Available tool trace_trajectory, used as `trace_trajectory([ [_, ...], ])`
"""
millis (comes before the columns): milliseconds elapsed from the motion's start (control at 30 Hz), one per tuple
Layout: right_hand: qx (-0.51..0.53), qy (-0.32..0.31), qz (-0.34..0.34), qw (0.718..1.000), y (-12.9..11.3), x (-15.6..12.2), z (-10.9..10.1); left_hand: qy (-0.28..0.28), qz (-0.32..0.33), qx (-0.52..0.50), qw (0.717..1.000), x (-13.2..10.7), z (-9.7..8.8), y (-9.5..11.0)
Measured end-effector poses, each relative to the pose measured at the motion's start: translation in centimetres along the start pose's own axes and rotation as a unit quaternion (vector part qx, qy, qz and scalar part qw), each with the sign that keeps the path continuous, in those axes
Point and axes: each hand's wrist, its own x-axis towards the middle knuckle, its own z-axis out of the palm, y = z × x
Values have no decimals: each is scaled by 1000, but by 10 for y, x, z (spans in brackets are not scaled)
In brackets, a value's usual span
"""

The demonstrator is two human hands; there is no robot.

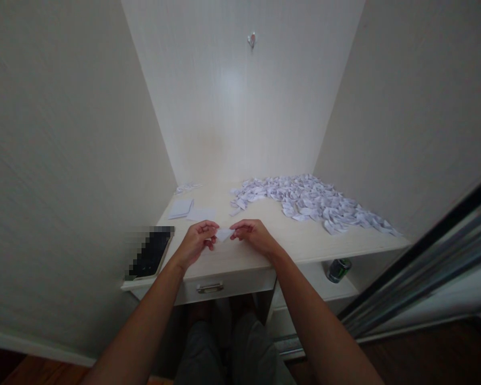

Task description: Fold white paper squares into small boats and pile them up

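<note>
Both of my hands meet above the front of a pale wooden desk (264,254). Between them is a small white piece of paper (224,234), partly folded. My left hand (198,241) pinches its left edge with curled fingers. My right hand (251,234) pinches its right edge the same way. A large heap of small folded white papers (308,200) spreads across the desk's right and back. A short stack of flat white sheets (181,208) lies to the left, with another sheet (201,215) beside it.
A dark phone (152,254) lies at the desk's front left corner. A few folded papers (186,187) sit at the back left. A drawer with a metal handle (209,288) is below. A green can (338,269) stands on a lower shelf. Walls close in on three sides.
</note>
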Motion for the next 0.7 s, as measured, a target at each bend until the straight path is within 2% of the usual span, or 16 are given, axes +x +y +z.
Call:
trace_trajectory([
  [300, 14, 30, 7, 999, -4, -1, 1, 22, 44, 39, 998, 0, 4, -5],
  [433, -1, 55, 13, 998, -3, -1, 1, 40, 70, 98, 992, -1, 8, -6],
  [700, -26, 40, 0, 999, -3, -1, 1, 45, 105, 164, 980, -3, 11, -7],
])
